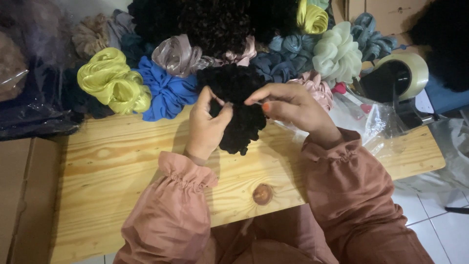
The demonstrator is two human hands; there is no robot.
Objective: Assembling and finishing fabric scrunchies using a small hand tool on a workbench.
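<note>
A: Both hands on the black scrunchie (239, 105), above the wooden tabletop (117, 166)!
B: Left hand (206, 124) pinches its edge, fingers closed; right hand (293, 105) nips the top. Blue scrunchie (168, 93) just beside

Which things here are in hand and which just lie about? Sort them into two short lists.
In hand:
- black scrunchie, pinched by the left hand and the right hand

Lying about:
- yellow scrunchie
- blue scrunchie
- pale green scrunchie
- pink scrunchie
- tape dispenser
- clear plastic bag
- wooden table
</note>
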